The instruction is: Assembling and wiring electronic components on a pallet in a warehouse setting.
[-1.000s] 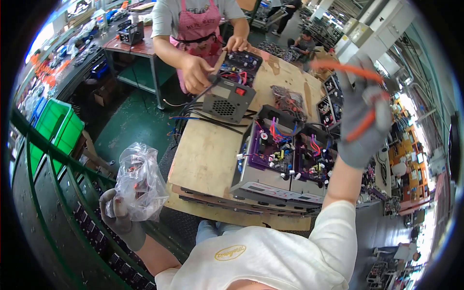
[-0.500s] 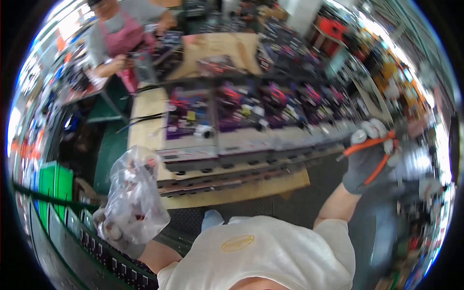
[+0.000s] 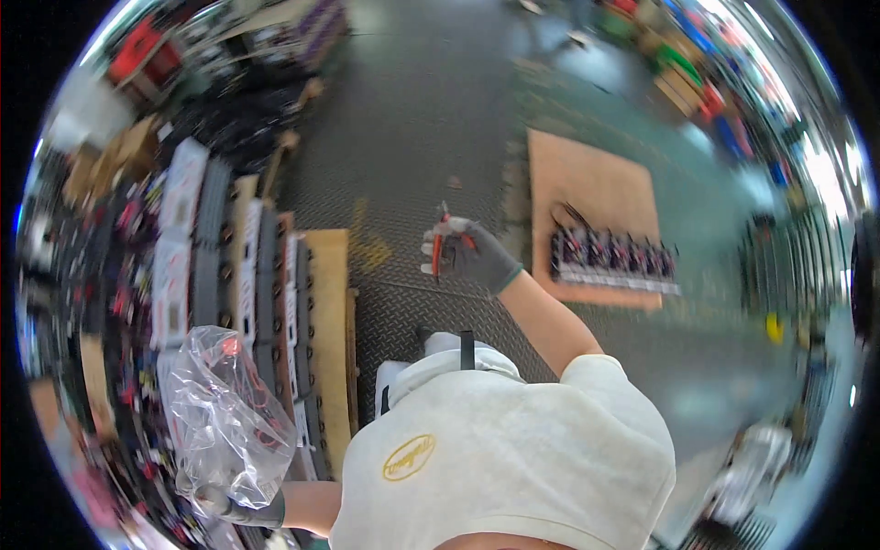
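The left hand (image 3: 234, 509) pinched a clear, wrinkled bag (image 3: 216, 417); the right hand (image 3: 478, 258) curled around red-handled pliers (image 3: 436, 256).

**Clear bag (image 3: 206, 403) on the left, red-handled tool (image 3: 437, 255) in the right hand (image 3: 475, 258)**

The bag is thin, see-through plastic, crumpled and shiny with creases. Its lower end is gathered in the left hand (image 3: 231, 507), and the rest spreads above that grip in the view. Reddish pieces show through the plastic, one near the top and thinner ones along the right side; their exact kind cannot be told.

The tool is plier-like, its two red-orange handles spread apart and partly covered by the grip. Its narrow, dark tip points away from the wearer; whether the tip is parted is too small to tell.
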`<state>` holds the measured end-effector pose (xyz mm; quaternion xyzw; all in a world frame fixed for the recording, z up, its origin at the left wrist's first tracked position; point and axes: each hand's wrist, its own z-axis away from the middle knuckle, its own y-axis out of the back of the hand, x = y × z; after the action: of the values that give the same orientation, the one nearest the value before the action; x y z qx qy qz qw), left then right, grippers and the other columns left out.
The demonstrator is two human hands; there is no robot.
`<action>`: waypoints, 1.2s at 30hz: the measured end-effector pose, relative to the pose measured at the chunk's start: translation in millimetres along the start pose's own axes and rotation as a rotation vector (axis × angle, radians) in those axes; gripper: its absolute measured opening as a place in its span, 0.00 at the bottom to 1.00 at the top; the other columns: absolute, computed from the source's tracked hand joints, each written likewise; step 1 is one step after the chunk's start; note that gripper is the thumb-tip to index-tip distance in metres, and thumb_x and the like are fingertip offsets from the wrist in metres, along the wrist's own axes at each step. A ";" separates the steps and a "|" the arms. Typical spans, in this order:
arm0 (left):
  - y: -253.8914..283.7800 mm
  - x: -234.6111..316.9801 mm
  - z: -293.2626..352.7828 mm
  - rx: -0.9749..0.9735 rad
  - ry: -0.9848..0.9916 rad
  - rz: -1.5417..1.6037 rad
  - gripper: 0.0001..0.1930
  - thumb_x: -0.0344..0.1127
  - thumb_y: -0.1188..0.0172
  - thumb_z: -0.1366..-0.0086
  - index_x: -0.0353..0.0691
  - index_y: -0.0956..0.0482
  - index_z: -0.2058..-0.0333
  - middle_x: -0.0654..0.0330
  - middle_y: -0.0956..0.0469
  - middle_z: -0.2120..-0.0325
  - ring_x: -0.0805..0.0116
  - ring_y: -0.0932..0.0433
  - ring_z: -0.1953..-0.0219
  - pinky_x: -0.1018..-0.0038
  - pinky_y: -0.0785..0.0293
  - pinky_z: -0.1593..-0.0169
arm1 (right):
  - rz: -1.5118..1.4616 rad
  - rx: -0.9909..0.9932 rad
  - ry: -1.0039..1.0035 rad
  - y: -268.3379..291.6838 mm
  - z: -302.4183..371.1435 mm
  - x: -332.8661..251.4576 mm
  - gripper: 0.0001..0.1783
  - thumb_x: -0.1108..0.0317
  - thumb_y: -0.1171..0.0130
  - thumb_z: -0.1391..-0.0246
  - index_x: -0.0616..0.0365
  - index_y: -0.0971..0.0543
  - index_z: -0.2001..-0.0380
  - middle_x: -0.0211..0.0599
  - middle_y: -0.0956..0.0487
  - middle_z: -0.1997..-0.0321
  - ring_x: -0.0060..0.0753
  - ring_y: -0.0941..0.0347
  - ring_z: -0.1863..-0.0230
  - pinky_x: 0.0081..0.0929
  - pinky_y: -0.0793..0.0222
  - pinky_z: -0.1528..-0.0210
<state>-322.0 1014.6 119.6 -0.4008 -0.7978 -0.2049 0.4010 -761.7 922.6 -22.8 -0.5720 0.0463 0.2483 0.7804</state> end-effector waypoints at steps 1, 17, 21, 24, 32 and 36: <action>-26.7 -2.4 -4.1 -0.032 0.030 0.039 0.16 0.42 0.47 0.37 0.37 0.27 0.56 0.53 0.29 0.55 0.62 0.30 0.53 0.64 0.33 0.49 | -0.029 0.036 0.062 35.7 8.2 -0.3 0.10 0.60 0.47 0.46 0.55 0.28 0.69 0.38 0.27 0.62 0.40 0.26 0.60 0.54 0.28 0.55; -265.6 -50.6 -1.7 -0.969 0.237 0.504 0.21 0.44 0.47 0.38 0.31 0.29 0.54 0.55 0.30 0.55 0.60 0.32 0.50 0.62 0.35 0.45 | -0.451 1.860 0.505 273.2 228.8 165.9 0.14 0.62 0.45 0.49 0.60 0.30 0.65 0.38 0.32 0.81 0.34 0.37 0.88 0.36 0.38 0.88; -323.4 -48.3 43.4 -1.216 -0.155 0.607 0.19 0.43 0.46 0.41 0.30 0.29 0.60 0.56 0.30 0.63 0.67 0.29 0.63 0.71 0.31 0.59 | -0.760 1.973 0.481 296.1 274.7 218.7 0.19 0.60 0.48 0.47 0.59 0.31 0.56 0.44 0.31 0.76 0.38 0.39 0.88 0.38 0.39 0.86; -348.4 -11.7 88.9 -1.392 0.185 0.595 0.17 0.40 0.44 0.41 0.30 0.27 0.62 0.57 0.28 0.66 0.68 0.28 0.65 0.72 0.30 0.60 | -0.804 1.946 0.487 291.9 292.3 221.3 0.19 0.58 0.49 0.47 0.59 0.31 0.57 0.45 0.31 0.74 0.39 0.39 0.86 0.40 0.38 0.84; -427.8 93.0 253.4 -1.825 0.313 0.509 0.09 0.29 0.42 0.44 0.33 0.24 0.64 0.62 0.25 0.69 0.75 0.28 0.66 0.79 0.31 0.61 | -0.665 1.863 0.471 340.6 355.9 196.6 0.14 0.59 0.42 0.50 0.58 0.31 0.74 0.36 0.30 0.78 0.33 0.36 0.86 0.36 0.41 0.85; -468.3 118.6 355.6 -2.064 0.230 0.427 0.10 0.31 0.40 0.42 0.33 0.22 0.64 0.65 0.25 0.70 0.79 0.29 0.67 0.81 0.31 0.61 | -0.609 1.789 0.558 348.3 381.5 168.9 0.12 0.62 0.43 0.49 0.57 0.32 0.76 0.31 0.32 0.81 0.29 0.35 0.85 0.33 0.38 0.83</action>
<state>-910.0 1023.0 1.0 -0.6574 -0.1076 -0.7451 -0.0328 -848.6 1405.9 -255.7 0.2040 0.2503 -0.2337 0.9171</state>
